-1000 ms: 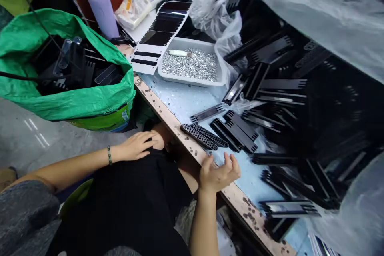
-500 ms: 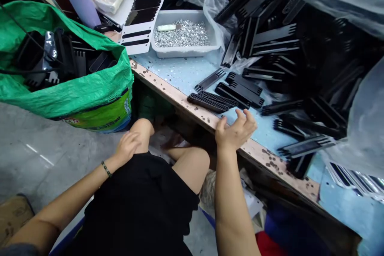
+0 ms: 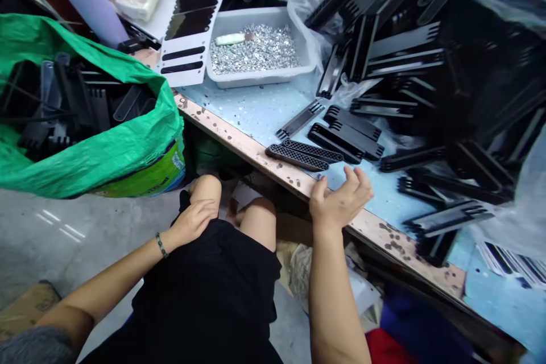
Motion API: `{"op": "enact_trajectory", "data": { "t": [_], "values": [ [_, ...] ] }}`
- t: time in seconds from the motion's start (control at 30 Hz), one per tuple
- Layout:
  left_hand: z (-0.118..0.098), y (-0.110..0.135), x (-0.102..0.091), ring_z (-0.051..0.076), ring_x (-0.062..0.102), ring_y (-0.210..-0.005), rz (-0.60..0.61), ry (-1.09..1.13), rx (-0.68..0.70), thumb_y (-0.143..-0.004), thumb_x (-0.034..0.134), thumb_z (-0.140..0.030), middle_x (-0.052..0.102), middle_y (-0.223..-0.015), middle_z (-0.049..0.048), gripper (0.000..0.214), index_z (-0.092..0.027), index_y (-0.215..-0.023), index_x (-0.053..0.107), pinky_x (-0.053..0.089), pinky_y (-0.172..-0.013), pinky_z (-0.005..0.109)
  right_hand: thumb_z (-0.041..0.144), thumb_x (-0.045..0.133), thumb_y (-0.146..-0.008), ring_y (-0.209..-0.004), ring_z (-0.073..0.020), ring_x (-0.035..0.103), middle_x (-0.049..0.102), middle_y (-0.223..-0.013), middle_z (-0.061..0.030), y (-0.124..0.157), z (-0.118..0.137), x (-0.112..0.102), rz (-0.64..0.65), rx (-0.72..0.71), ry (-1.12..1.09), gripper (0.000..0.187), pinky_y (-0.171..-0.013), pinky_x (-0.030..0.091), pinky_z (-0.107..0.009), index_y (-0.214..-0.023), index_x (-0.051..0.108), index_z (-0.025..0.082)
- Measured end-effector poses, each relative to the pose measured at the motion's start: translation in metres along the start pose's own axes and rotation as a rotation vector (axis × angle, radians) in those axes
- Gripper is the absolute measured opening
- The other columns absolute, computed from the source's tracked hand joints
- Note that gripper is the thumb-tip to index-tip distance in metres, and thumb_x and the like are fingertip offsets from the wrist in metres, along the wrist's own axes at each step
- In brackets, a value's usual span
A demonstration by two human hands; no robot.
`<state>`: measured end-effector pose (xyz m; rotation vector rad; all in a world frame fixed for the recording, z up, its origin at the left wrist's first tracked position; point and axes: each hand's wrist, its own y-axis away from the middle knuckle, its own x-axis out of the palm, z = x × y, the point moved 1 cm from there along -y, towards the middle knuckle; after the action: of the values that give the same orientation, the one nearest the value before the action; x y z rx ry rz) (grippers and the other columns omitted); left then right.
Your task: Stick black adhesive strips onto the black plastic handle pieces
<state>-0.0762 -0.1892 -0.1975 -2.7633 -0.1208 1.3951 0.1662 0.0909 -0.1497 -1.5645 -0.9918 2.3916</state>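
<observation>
Two hands, both empty. My right hand (image 3: pixel 341 202) is half open above the near edge of the counter (image 3: pixel 375 224), fingers curled upward; from this angle I can't quite tell whether it touches the pale blue top. Just beyond it, two perforated black plastic strips (image 3: pixel 297 157) lie side by side, close to the near edge, with slotted black comb-shaped pieces (image 3: pixel 345 136) directly to their right. My left hand (image 3: pixel 191 222) is off the counter, loosely spread over my left knee (image 3: pixel 207 189) and holding nothing, a beaded bracelet (image 3: pixel 161 244) at the wrist. Toward the far edge sits a white plastic tray (image 3: pixel 256 81) of small silver metal parts (image 3: pixel 256 51). Off the counter's left edge, a green woven sack (image 3: pixel 85 153) holds more black parts (image 3: pixel 77 96) — tangled, hard to count.
</observation>
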Motion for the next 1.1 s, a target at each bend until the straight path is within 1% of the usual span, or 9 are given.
{"op": "enact_trajectory", "data": {
  "t": [0.13, 0.23, 0.3, 0.37, 0.47, 0.6, 0.83, 0.97, 1.1],
  "values": [
    [-0.001, -0.009, 0.004, 0.022, 0.049, -0.128, 0.166, -0.012, 0.002, -0.092, 0.044, -0.016, 0.053, -0.134, 0.0115, 0.03, -0.018, -0.116, 0.062, 0.041, -0.11, 0.048, 0.031, 0.055, -0.084, -0.121, -0.0338, 0.048, 0.053, -0.127, -0.0194, -0.002, 0.0, 0.0, 0.01, -0.051, 0.002, 0.046, -0.1, 0.04, -0.052, -0.126, 0.05, 0.011],
    [0.003, -0.044, 0.015, 0.023, 0.049, -0.127, 0.343, -0.059, -0.139, -0.094, 0.042, -0.019, 0.049, -0.138, 0.0121, 0.032, -0.017, -0.119, 0.061, 0.043, -0.109, 0.044, 0.029, 0.055, -0.085, -0.121, -0.0338, 0.048, 0.053, -0.127, -0.0196, -0.002, -0.001, 0.0, 0.023, -0.057, -0.005, 0.045, -0.101, 0.04, -0.053, -0.125, 0.05, 0.012],
    [0.003, -0.076, 0.034, 0.025, 0.054, -0.12, 0.44, -0.081, -0.189, -0.094, 0.042, -0.02, 0.05, -0.134, 0.0159, 0.034, -0.014, -0.123, 0.058, 0.048, -0.101, 0.044, 0.029, 0.054, -0.085, -0.12, -0.0342, 0.049, 0.054, -0.127, -0.0193, -0.002, -0.001, -0.001, 0.025, -0.057, 0.0, 0.043, -0.1, 0.04, -0.054, -0.124, 0.051, 0.012],
    [-0.003, -0.105, 0.059, 0.029, 0.061, -0.104, 0.547, -0.093, -0.189, -0.09, 0.046, -0.016, 0.059, -0.115, 0.0185, 0.027, -0.009, -0.109, 0.064, 0.051, -0.091, 0.048, 0.028, 0.053, -0.085, -0.12, -0.0341, 0.05, 0.054, -0.126, -0.019, -0.002, -0.001, -0.001, 0.033, -0.055, 0.012, 0.042, -0.099, 0.041, -0.054, -0.124, 0.051, 0.013],
    [-0.022, -0.129, 0.09, 0.029, 0.061, -0.099, 0.659, -0.083, -0.134, -0.089, 0.048, -0.017, 0.061, -0.103, 0.0171, 0.023, -0.009, -0.101, 0.065, 0.05, -0.087, 0.047, 0.029, 0.051, -0.087, -0.12, -0.0337, 0.05, 0.054, -0.126, -0.019, -0.002, 0.0, -0.002, 0.045, -0.046, 0.022, 0.04, -0.099, 0.041, -0.054, -0.123, 0.051, 0.012],
    [-0.04, -0.11, 0.105, 0.028, 0.058, -0.107, 0.75, -0.067, -0.079, -0.094, 0.039, -0.023, 0.059, -0.115, 0.0148, 0.031, -0.012, -0.112, 0.063, 0.048, -0.09, 0.043, 0.033, 0.046, -0.089, -0.122, -0.0344, 0.048, 0.052, -0.128, -0.0186, -0.002, -0.002, -0.003, 0.086, -0.011, 0.013, 0.04, -0.099, 0.039, -0.057, -0.124, 0.05, 0.014],
    [-0.035, -0.05, 0.125, 0.029, 0.062, -0.1, 0.951, -0.08, -0.138, -0.086, 0.043, -0.012, 0.064, -0.107, 0.0157, 0.029, -0.011, -0.102, 0.067, 0.047, -0.09, 0.045, 0.033, 0.046, -0.091, -0.122, -0.0336, 0.047, 0.051, -0.128, -0.0184, -0.001, -0.001, -0.004, 0.066, -0.012, 0.011, 0.04, -0.1, 0.038, -0.055, -0.125, 0.05, 0.012],
    [-0.03, -0.045, 0.133, 0.029, 0.061, -0.106, 0.949, -0.007, -0.182, -0.084, 0.046, -0.012, 0.064, -0.11, 0.0152, 0.03, -0.011, -0.105, 0.068, 0.042, -0.099, 0.046, 0.032, 0.046, -0.089, -0.12, -0.0332, 0.048, 0.052, -0.127, -0.0176, 0.0, -0.003, -0.001, 0.032, -0.036, 0.011, 0.04, -0.1, 0.038, -0.055, -0.123, 0.052, 0.012],
    [-0.022, -0.05, 0.137, 0.024, 0.061, -0.109, 0.906, 0.132, -0.306, -0.082, 0.047, -0.009, 0.063, -0.118, 0.0117, 0.036, -0.014, -0.111, 0.067, 0.045, -0.097, 0.036, 0.031, 0.048, -0.088, -0.119, -0.0312, 0.048, 0.053, -0.126, -0.0157, 0.002, -0.006, 0.002, 0.021, -0.052, 0.014, 0.039, -0.1, 0.038, -0.053, -0.122, 0.052, 0.013]
  ]
}}
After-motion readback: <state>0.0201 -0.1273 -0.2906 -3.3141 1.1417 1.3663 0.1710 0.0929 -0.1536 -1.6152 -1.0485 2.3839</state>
